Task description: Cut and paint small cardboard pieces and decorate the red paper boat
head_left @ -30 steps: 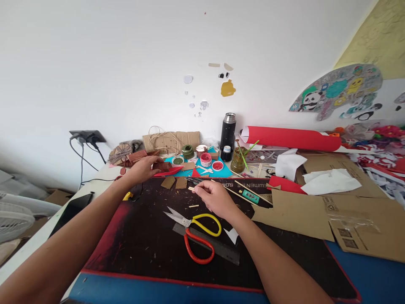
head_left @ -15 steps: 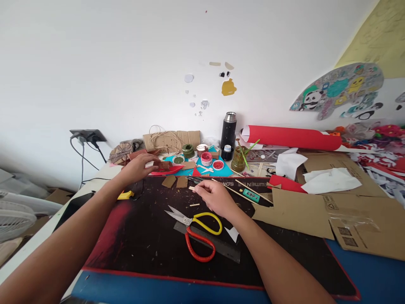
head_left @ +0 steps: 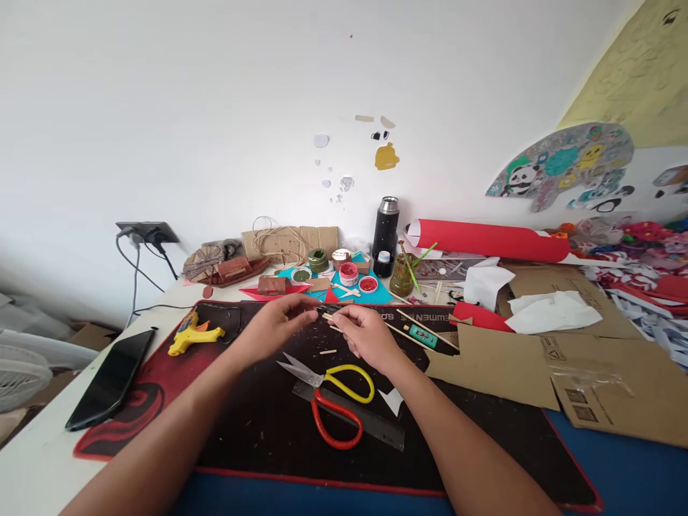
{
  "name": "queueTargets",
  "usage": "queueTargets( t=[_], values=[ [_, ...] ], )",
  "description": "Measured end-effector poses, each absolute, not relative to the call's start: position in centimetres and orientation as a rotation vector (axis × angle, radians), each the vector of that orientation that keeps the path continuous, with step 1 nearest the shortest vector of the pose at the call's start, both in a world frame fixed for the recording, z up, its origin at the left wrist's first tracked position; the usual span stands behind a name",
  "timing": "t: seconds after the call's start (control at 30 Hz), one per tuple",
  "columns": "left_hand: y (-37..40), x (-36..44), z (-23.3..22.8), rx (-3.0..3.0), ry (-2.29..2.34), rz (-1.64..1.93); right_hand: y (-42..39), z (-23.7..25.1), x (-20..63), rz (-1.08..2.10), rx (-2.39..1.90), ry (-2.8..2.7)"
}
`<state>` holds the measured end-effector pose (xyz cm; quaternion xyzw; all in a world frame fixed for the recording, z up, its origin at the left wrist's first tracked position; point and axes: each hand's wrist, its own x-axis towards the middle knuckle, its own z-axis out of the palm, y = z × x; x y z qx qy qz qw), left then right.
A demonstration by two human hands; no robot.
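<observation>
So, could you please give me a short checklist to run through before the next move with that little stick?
1. Stick held: ok. The right hand pinches the thin wooden stick at its near end.
2. Other hand in place: ok. The left hand has its fingertips at the stick's far end; whether they actually grip it, cannot tell.
3. Scissors within reach: ok. The scissors lie shut on the mat, just below both hands.
4. Ruler free: not ok. The scissors lie across the ruler.
5. Glue gun clear of the hands: ok. The glue gun lies at the mat's left edge.
</observation>
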<state>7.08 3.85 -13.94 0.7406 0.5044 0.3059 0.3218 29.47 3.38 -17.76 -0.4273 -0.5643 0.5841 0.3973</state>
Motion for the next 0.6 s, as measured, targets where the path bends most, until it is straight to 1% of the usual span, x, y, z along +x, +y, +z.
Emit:
queueTargets(
  t=[0.1,0.37,0.6],
  values=[
    [3.7,8.6,-14.5,1.824,1.203,0.804,3.4,-17.8,29.5,1.454,-1.071,-1.436],
    [4.3,9.4,-14.5,1.631,1.25,0.876,3.3,-17.6,29.4,1.443,-1.043,-1.411],
    [3.6,11.5,-16.4,1.187,1.056,1.155,3.3,-17.2,29.8,1.431,-0.979,-1.382]
  ],
)
